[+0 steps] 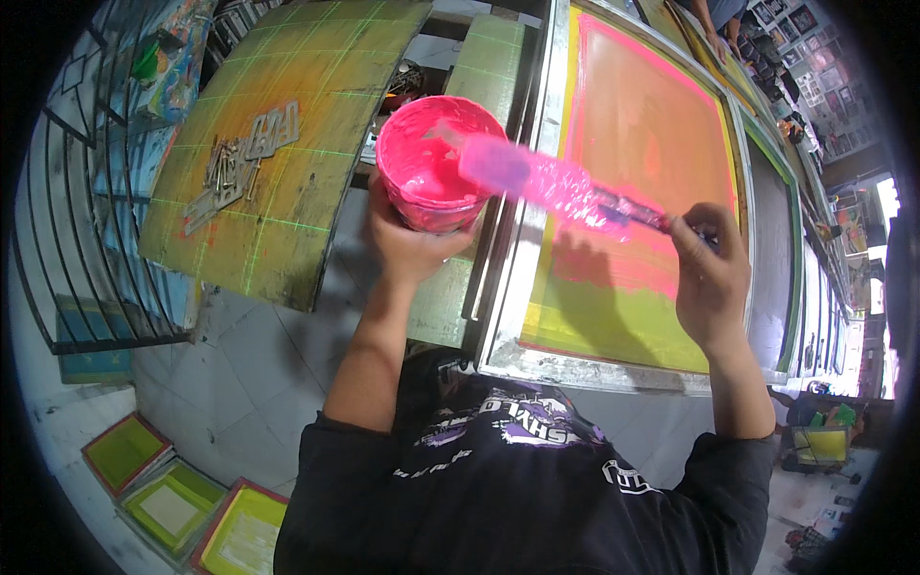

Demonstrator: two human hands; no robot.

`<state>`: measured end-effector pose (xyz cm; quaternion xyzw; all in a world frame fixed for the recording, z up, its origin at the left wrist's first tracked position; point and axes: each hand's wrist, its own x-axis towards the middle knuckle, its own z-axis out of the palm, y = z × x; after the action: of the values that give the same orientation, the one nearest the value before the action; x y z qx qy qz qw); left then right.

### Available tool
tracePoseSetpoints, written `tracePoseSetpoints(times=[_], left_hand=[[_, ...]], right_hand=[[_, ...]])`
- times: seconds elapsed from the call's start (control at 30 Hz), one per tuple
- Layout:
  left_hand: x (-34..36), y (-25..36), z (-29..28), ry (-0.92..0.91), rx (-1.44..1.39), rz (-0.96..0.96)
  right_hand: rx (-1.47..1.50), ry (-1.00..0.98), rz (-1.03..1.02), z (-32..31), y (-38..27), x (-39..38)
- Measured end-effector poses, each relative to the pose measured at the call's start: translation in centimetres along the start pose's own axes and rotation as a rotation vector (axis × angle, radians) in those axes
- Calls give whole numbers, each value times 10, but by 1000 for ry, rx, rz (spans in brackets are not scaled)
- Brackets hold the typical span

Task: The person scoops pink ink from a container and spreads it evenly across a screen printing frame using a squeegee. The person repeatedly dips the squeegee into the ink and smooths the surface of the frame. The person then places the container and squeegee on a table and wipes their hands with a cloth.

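Paint (427, 184) looks slippery and the scraper (551, 182) light, so its handle (634, 207) seems best to hold; the right hand (714, 268) pinches it, the left hand (410, 247) cups the tub (436, 216).

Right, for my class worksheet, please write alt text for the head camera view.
A person's left hand holds a round, pink-smeared tub of wet pink liquid; the right hand holds a flat, pink-coated spatula above a large, metal-framed rectangular screen bordered pink and yellow.
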<state>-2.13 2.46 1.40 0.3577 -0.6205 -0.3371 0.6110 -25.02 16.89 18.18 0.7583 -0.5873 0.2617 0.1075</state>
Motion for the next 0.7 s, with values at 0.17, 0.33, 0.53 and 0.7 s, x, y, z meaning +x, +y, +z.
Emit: tracePoseSetpoints(times=[0.17, 0.33, 0.53, 0.7], left_hand=[[-1, -6, 5, 57, -23, 58], [-2, -6, 2, 36, -13, 80], [-3, -13, 4, 44, -131, -36], [-6, -9, 1, 59, 13, -203]], right_hand=[[-336, -87, -146, -16, -7, -4], [-353, -172, -182, -37, -9, 0], [-374, -196, -122, -54, 0, -13], [-71, -87, 330, -69, 53, -70]])
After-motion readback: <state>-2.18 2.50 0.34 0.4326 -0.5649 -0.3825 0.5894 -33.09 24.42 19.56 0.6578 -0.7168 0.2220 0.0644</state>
